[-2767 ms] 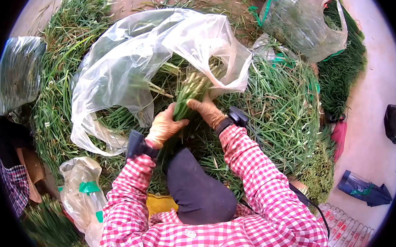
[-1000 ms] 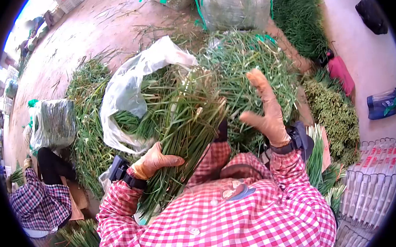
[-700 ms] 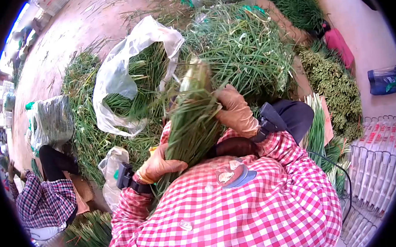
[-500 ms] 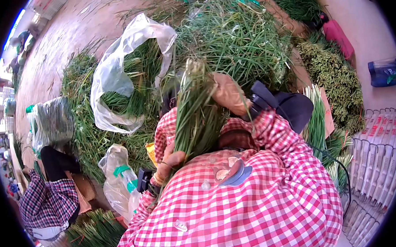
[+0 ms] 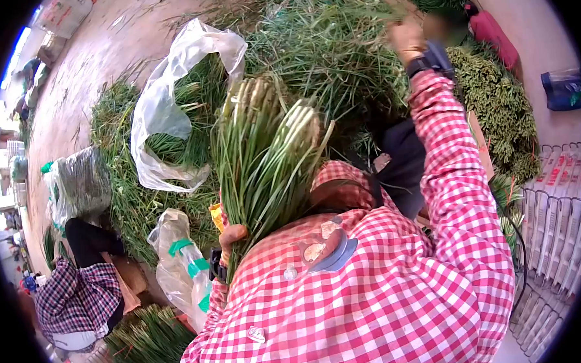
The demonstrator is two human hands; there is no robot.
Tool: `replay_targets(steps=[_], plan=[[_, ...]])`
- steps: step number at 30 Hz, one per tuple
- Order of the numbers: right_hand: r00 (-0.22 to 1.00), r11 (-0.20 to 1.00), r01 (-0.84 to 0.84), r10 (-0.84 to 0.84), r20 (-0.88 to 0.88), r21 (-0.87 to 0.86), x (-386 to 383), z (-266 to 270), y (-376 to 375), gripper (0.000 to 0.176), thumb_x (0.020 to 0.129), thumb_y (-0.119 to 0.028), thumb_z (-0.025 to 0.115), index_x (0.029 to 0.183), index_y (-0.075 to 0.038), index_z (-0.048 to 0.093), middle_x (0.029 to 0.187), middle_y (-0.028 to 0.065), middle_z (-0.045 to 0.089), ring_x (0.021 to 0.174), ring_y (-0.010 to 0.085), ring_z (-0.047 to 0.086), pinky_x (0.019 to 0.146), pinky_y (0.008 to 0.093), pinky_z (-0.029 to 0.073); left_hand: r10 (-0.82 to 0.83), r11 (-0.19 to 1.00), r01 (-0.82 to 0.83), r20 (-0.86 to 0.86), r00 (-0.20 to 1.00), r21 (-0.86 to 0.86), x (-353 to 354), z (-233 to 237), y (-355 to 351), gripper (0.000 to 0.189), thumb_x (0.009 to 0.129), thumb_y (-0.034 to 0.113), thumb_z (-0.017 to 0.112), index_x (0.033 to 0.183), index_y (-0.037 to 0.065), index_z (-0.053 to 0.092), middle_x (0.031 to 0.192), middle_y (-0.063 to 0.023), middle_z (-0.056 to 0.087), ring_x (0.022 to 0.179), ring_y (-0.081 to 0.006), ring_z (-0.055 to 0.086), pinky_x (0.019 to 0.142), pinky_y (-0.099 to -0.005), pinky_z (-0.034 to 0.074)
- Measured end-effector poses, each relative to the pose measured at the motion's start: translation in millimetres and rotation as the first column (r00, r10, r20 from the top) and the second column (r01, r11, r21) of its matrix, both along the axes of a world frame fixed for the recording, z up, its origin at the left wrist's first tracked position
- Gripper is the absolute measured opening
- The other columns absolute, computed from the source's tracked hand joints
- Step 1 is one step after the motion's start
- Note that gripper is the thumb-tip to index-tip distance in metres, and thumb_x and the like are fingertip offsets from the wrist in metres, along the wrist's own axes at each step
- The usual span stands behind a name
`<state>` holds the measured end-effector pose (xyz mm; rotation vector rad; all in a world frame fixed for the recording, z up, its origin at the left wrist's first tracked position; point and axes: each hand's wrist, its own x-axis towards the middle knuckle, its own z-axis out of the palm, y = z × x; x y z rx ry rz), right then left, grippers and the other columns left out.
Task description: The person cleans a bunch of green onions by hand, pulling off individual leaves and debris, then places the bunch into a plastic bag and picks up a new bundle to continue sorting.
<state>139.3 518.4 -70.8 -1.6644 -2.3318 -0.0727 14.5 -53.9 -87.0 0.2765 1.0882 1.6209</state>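
My left hand [image 5: 231, 237] is closed around the lower, leafy part of a bunch of garlic chives [image 5: 260, 163]. The bunch leans against my chest, its pale cut ends pointing up and away and fanned into two clumps. My right hand [image 5: 406, 39] is stretched far out to the front right, above the edge of a big heap of loose green leaves [image 5: 337, 56]. Its fingers are curled, and blur hides what they hold, if anything. An open clear plastic bag [image 5: 155, 122] with more greens in it lies beyond the bunch.
A crumpled clear bag with green tape [image 5: 180, 264] lies to my left. Beyond it are a wrapped bale [image 5: 86, 181] and a seated person in a checked shirt [image 5: 78, 294]. At right are piled green bundles [image 5: 495, 111], white crates [image 5: 558, 228] and a blue bag [image 5: 564, 90].
My right hand has left the bunch and swung out to the front right. The bunch, still in my left hand, has shifted left and spread into two clumps.
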Motion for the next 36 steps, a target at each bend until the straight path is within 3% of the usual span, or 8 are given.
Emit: replay_targets(steps=[5,7,9,13,21,26,29,36], plan=[[0.795,0.798,-0.228,0.483,0.366,-0.558,21,53,-63,0.071,0.075,-0.053,0.065,0.115,0.005,0.055,0.109,0.0271,0.060,0.103,0.0364,0.058,0.089,0.0417,0.046,0.001,1.000,-0.001,-0.056,0.998,-0.016,-4,6,-5,0.059,0.077,0.015,0.072,0.128,0.001,0.046,0.114,-0.0094,0.060,0.099,-0.0187,0.059,0.090,-0.0303,0.045],[0.872,0.730,-0.471,0.471,-0.134,-0.495,14,81,-143,0.053,0.083,-0.045,0.062,0.113,-0.002,0.057,0.102,0.0205,0.065,0.090,0.0259,0.065,0.076,0.0358,0.051,-0.006,1.000,0.005,-0.078,0.997,-0.023,-6,8,-6,0.058,0.076,0.014,0.072,0.127,0.001,0.047,0.114,-0.0092,0.060,0.098,-0.0186,0.059,0.090,-0.0302,0.045],[0.774,0.125,-0.615,-0.092,-0.627,-0.778,9,119,-222,0.037,0.085,-0.037,0.065,0.098,-0.003,0.057,0.096,0.0157,0.066,0.068,0.0160,0.065,0.058,0.0277,0.051,-0.014,0.999,0.010,-0.097,0.995,-0.036,-9,9,-7,0.057,0.076,0.014,0.072,0.127,0.001,0.048,0.114,-0.0090,0.060,0.098,-0.0184,0.059,0.089,-0.0300,0.045],[0.566,-0.045,-0.803,-0.370,-0.737,-0.594,-9,92,-295,0.033,0.082,-0.014,0.070,0.107,-0.001,0.053,0.088,0.0105,0.064,0.071,0.0156,0.064,0.060,0.0244,0.052,-0.022,0.998,0.016,-0.122,0.992,-0.053,-9,7,-12,0.056,0.076,0.013,0.072,0.125,0.001,0.050,0.114,-0.0086,0.060,0.098,-0.0181,0.059,0.089,-0.0297,0.046],[0.382,0.602,-0.798,0.484,-0.787,-0.017,0,79,-217,0.013,0.090,-0.011,0.057,0.097,-0.003,0.064,0.080,0.0075,0.066,0.071,0.0164,0.062,0.064,0.0274,0.052,-0.003,0.998,-0.008,-0.174,0.985,-0.063,-3,-5,-13,0.052,0.076,0.012,0.073,0.122,0.001,0.053,0.114,-0.0078,0.061,0.097,-0.0175,0.059,0.088,-0.0290,0.046],[0.876,0.869,-0.459,0.407,-0.259,-0.185,-13,123,-152,0.066,0.084,-0.035,0.066,0.135,-0.004,0.037,0.114,0.0095,0.061,0.102,0.0195,0.058,0.087,0.0291,0.047,-0.023,0.999,0.006,-0.342,0.939,-0.049,-9,-1,11,0.050,0.075,0.011,0.073,0.120,0.001,0.055,0.114,-0.0073,0.061,0.096,-0.0171,0.059,0.088,-0.0286,0.046],[0.468,0.599,-0.791,0.460,-0.754,-0.126,-28,160,-207,0.062,0.074,-0.045,0.073,0.121,-0.008,0.055,0.117,0.0088,0.061,0.110,0.0243,0.057,0.097,0.0383,0.044,-0.069,0.995,0.049,-0.231,0.971,-0.090,-11,20,22,0.048,0.075,0.008,0.073,0.119,0.001,0.057,0.114,-0.0065,0.061,0.096,-0.0161,0.059,0.087,-0.0282,0.046],[0.473,0.272,-0.881,0.493,-0.730,-0.387,-44,135,-289,0.098,0.069,-0.056,0.072,0.135,0.004,0.032,0.118,0.0258,0.055,0.106,0.0398,0.057,0.095,0.0388,0.045,0.022,0.989,-0.048,-0.186,0.982,-0.140,14,76,46,0.056,0.075,-0.001,0.069,0.128,0.000,0.048,0.114,-0.0073,0.061,0.098,-0.0155,0.060,0.086,-0.0296,0.048]])
